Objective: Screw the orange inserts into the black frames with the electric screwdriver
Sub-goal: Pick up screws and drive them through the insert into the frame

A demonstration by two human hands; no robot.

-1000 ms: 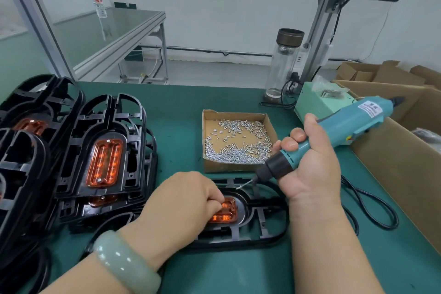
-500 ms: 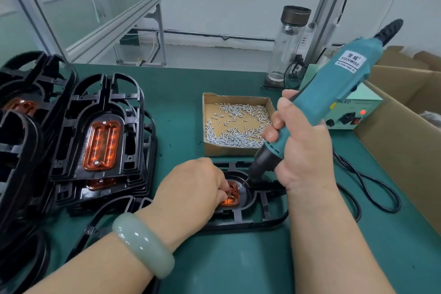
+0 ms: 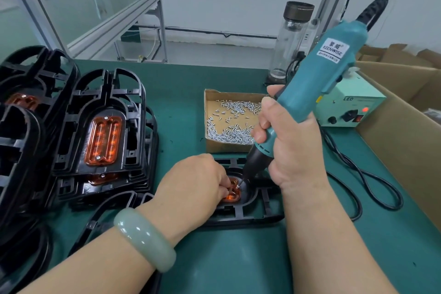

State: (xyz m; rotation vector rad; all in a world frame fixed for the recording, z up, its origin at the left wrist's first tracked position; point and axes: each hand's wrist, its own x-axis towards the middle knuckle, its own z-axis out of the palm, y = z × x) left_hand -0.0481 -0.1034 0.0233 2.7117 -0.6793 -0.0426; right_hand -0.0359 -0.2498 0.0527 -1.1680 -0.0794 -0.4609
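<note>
A black frame [image 3: 248, 216] lies flat on the green table in front of me, with an orange insert [image 3: 232, 196] seated in its middle. My left hand [image 3: 193, 187] rests on the frame, fingertips pinched at a small screw on the insert and hiding most of it. My right hand [image 3: 288, 148] grips the teal electric screwdriver [image 3: 310, 93], which tilts up to the right. Its bit tip touches the screw at the insert's right end. A shallow cardboard tray of silver screws [image 3: 229, 124] sits just behind the frame.
Stacks of black frames with orange inserts [image 3: 102, 136] stand at the left. The screwdriver's power box [image 3: 353, 110] and black cable [image 3: 372, 186] lie at the right, beside a large cardboard box [image 3: 405, 141]. A glass bottle [image 3: 291, 40] stands at the back.
My right hand has swung the screwdriver from a low slant to a steeper tilt and brought the bit down onto the insert. My left hand stayed pinched at the insert.
</note>
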